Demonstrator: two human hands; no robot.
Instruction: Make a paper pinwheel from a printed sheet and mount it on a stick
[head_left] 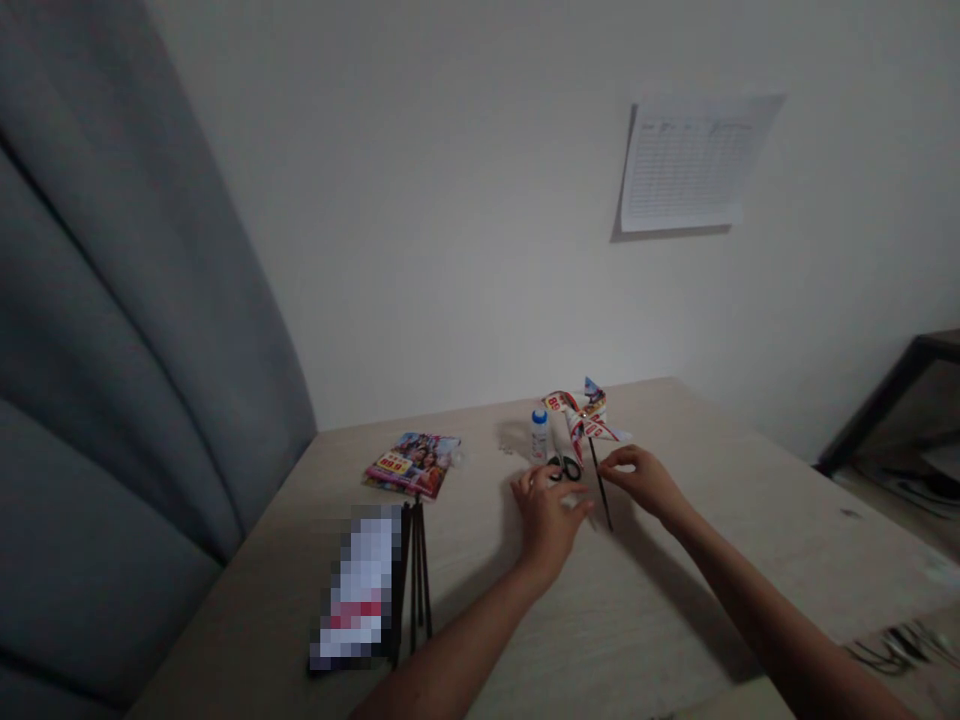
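A paper pinwheel (pixel 587 412) in printed red, white and yellow stands up on a thin black stick (pixel 603 490). My right hand (pixel 643 480) pinches that stick below the paper blades. Just left of it, my left hand (pixel 549 515) hovers low over the table with its fingers spread, and nothing shows in its grasp. Black-handled scissors (pixel 572 468) lie behind my left fingers, their blades partly hidden. Beside them a white glue bottle (pixel 539 440) with a blue cap stands upright.
Printed colourful leaflets (pixel 415 465) lie on the left of the table (pixel 480 590). Nearer are several dark sticks (pixel 419 570) and a blurred-out, light-coloured object (pixel 360 580). Tiny bits (pixel 506 449) lie left of the bottle. A grey curtain (pixel 150 350) borders the left side.
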